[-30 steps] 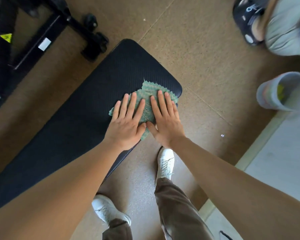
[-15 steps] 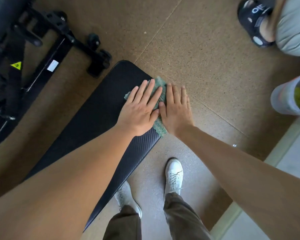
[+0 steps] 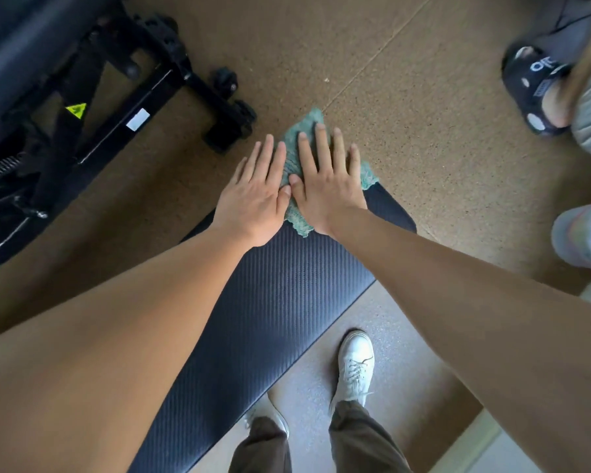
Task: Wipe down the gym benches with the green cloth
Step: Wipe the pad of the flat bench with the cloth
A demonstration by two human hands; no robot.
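A black textured gym bench pad (image 3: 280,302) runs from the lower left up to the middle of the view. The green cloth (image 3: 301,138) lies over the pad's far end and hangs past its edge. My left hand (image 3: 255,196) and my right hand (image 3: 325,175) lie flat side by side on the cloth, fingers straight and spread, pressing it down. Most of the cloth is hidden under the two hands; its far corner and a near edge show.
The black metal frame (image 3: 144,93) of another bench stands at the upper left. A person's foot in a black slide sandal (image 3: 533,90) is at the upper right. A grey bucket (image 3: 580,233) sits at the right edge. My white shoes (image 3: 355,367) stand below the pad.
Both hands have slid the cloth along the pad to its far end, where it now overhangs the edge. The view has shifted, so more of the other bench's frame shows.
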